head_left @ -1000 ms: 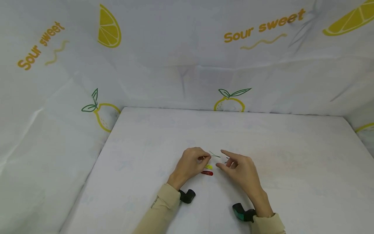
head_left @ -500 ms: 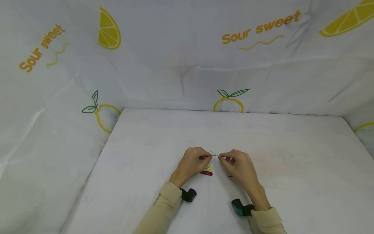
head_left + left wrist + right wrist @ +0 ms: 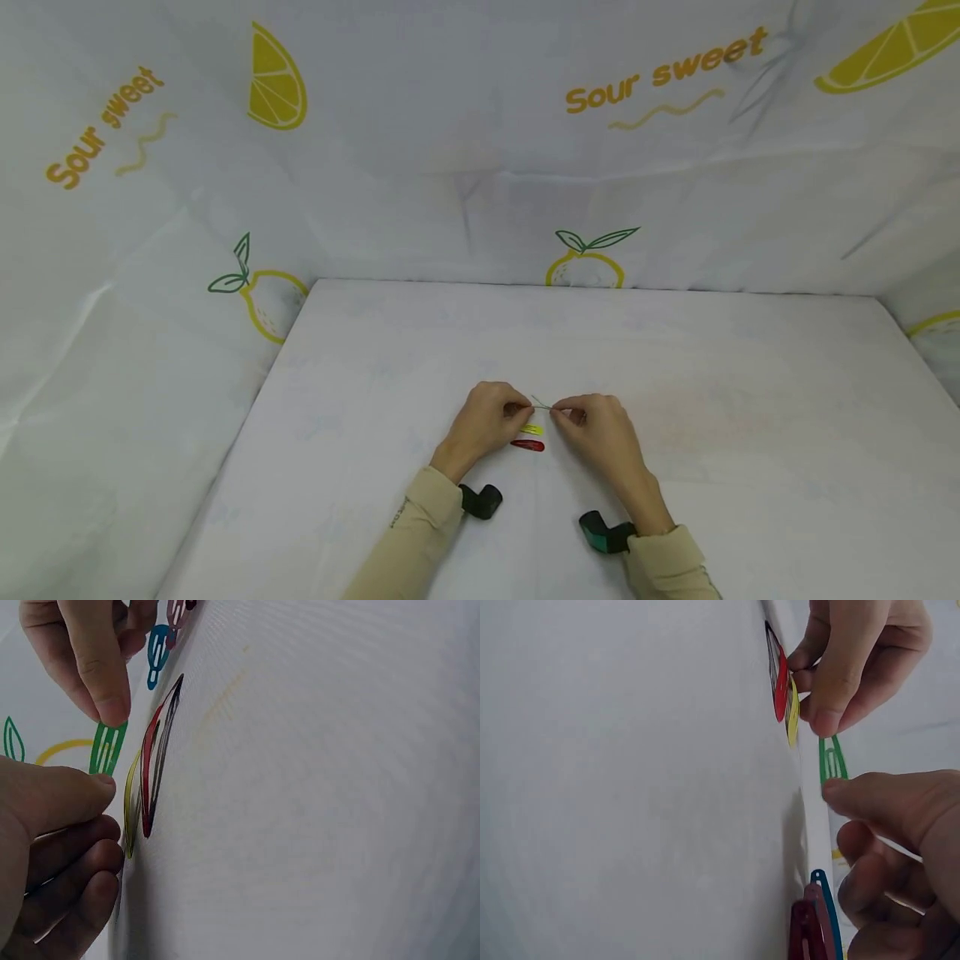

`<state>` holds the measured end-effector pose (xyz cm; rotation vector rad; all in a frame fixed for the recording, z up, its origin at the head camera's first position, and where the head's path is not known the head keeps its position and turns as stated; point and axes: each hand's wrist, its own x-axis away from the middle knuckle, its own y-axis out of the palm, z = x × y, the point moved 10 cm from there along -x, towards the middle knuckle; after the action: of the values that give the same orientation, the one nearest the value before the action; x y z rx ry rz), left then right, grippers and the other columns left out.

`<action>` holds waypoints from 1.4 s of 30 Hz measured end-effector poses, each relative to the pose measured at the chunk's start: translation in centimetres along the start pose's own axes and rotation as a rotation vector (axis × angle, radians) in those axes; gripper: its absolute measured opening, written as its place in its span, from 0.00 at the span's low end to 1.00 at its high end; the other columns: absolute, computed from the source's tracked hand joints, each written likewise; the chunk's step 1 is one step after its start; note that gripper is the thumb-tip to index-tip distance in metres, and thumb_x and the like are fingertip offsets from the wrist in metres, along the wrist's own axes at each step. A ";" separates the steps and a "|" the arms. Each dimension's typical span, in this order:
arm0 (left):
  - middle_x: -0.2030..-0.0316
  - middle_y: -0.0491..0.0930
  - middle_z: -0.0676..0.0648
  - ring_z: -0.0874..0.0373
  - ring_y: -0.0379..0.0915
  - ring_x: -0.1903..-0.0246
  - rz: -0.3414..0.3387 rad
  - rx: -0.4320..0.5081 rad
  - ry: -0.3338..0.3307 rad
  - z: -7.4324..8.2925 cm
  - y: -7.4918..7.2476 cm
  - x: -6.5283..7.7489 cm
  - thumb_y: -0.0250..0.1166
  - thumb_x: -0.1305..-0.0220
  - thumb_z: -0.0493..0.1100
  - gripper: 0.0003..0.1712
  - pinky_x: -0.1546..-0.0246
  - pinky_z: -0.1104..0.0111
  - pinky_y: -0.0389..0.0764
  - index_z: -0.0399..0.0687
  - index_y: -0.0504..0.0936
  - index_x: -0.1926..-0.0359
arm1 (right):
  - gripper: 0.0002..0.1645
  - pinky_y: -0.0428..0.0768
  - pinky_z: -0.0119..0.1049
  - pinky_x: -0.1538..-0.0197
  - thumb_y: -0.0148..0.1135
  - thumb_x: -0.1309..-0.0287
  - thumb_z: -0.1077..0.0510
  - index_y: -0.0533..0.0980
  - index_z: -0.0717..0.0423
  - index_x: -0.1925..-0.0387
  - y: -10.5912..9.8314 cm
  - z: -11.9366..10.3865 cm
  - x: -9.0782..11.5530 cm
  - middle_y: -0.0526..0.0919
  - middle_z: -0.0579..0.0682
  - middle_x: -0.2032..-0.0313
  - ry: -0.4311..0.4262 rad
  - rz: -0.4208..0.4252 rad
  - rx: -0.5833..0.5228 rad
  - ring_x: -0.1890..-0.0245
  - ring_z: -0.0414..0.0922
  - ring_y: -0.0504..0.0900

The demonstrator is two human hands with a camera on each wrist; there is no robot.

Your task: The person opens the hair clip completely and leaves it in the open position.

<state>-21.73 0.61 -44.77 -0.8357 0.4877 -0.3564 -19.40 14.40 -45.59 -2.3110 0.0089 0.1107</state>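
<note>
A green snap hair clip (image 3: 106, 748) is held up over the table between both hands. My left hand (image 3: 486, 419) pinches one end of it between thumb and fingertips. At the other end, the thumb and forefinger of my right hand (image 3: 597, 427) pinch the clip. Seen from the head, its thin parts stand apart in a narrow V. Just below my left fingers, a yellow hair clip (image 3: 532, 430) and a red hair clip (image 3: 528, 446) lie on the table side by side.
By my right hand lie a blue hair clip (image 3: 826, 904), a pink hair clip (image 3: 815, 895) and a dark red hair clip (image 3: 805, 930), hidden in the head view. The white table (image 3: 750, 375) ends at a printed white cloth (image 3: 420, 208) behind and at the left.
My right hand, earlier apart with thumb and forefinger spread, has closed on the free end of the green hair clip. Both hands have then shifted slightly left and nearer with it.
</note>
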 end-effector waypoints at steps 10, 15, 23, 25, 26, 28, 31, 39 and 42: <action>0.71 0.88 0.47 0.60 0.81 0.72 -0.003 0.032 -0.029 -0.7 0.3 0.4 0.71 0.40 0.34 0.04 0.69 0.80 0.75 0.41 0.92 0.67 | 0.06 0.64 0.29 0.80 0.70 0.41 0.62 0.89 0.58 0.64 1.2 0.1 0.0 0.77 0.45 0.85 0.054 -0.055 0.006 0.84 0.38 0.67; 0.72 0.87 0.48 0.63 0.78 0.73 -0.014 0.020 -0.035 -0.9 0.5 0.5 0.71 0.40 0.34 0.04 0.70 0.80 0.73 0.41 0.92 0.67 | 0.06 0.61 0.28 0.81 0.70 0.42 0.63 0.89 0.59 0.64 1.2 -0.1 0.0 0.74 0.44 0.87 0.042 -0.054 0.008 0.86 0.37 0.65; 0.71 0.87 0.49 0.65 0.76 0.72 -0.038 0.002 -0.050 -1.0 0.5 0.5 0.70 0.40 0.35 0.05 0.69 0.80 0.72 0.43 0.92 0.66 | 0.06 0.60 0.28 0.82 0.69 0.41 0.63 0.89 0.60 0.63 1.4 0.0 0.0 0.73 0.44 0.88 0.050 -0.065 -0.015 0.87 0.36 0.64; 0.70 0.87 0.49 0.64 0.76 0.72 -0.042 0.002 -0.056 -1.0 0.5 0.5 0.70 0.40 0.35 0.05 0.69 0.80 0.72 0.43 0.93 0.66 | 0.07 0.60 0.28 0.82 0.69 0.41 0.63 0.89 0.60 0.62 1.5 0.0 0.0 0.74 0.44 0.88 0.051 -0.072 -0.022 0.87 0.36 0.64; 0.70 0.87 0.49 0.64 0.75 0.72 -0.043 0.004 -0.060 -1.0 0.5 0.5 0.70 0.40 0.35 0.05 0.69 0.79 0.72 0.43 0.93 0.66 | 0.08 0.60 0.28 0.82 0.69 0.40 0.63 0.89 0.61 0.62 1.5 0.0 0.0 0.73 0.44 0.88 0.052 -0.076 -0.025 0.87 0.36 0.64; 0.71 0.87 0.48 0.64 0.75 0.72 -0.040 0.003 -0.059 -1.0 0.5 0.5 0.70 0.40 0.35 0.05 0.69 0.79 0.71 0.42 0.92 0.66 | 0.08 0.59 0.27 0.82 0.68 0.40 0.63 0.89 0.61 0.61 1.6 0.0 0.0 0.73 0.44 0.88 0.051 -0.080 -0.028 0.87 0.36 0.63; 0.71 0.87 0.49 0.63 0.76 0.72 -0.037 -0.001 -0.054 -1.0 0.4 0.5 0.70 0.40 0.35 0.05 0.69 0.79 0.72 0.42 0.92 0.66 | 0.10 0.59 0.27 0.82 0.67 0.40 0.64 0.88 0.62 0.59 1.6 0.0 0.0 0.73 0.44 0.88 0.045 -0.085 -0.034 0.87 0.36 0.63; 0.72 0.87 0.48 0.61 0.78 0.72 -0.012 -0.003 -0.031 -0.8 0.1 0.5 0.71 0.40 0.34 0.04 0.69 0.79 0.74 0.42 0.92 0.67 | 0.15 0.61 0.27 0.82 0.68 0.40 0.64 0.86 0.64 0.52 1.2 -0.5 0.0 0.72 0.44 0.88 0.020 -0.059 -0.037 0.87 0.34 0.63; 0.72 0.87 0.48 0.61 0.79 0.72 -0.003 0.010 -0.029 -0.9 -0.1 0.7 0.71 0.39 0.34 0.04 0.69 0.79 0.75 0.41 0.92 0.66 | 0.17 0.61 0.27 0.81 0.68 0.40 0.63 0.85 0.65 0.50 1.0 -0.6 0.1 0.73 0.44 0.88 0.022 -0.049 -0.041 0.87 0.34 0.62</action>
<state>-21.66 -0.37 -45.43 -0.8310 0.4573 -0.3485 -19.25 13.29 -45.88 -2.3517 -0.0393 0.0608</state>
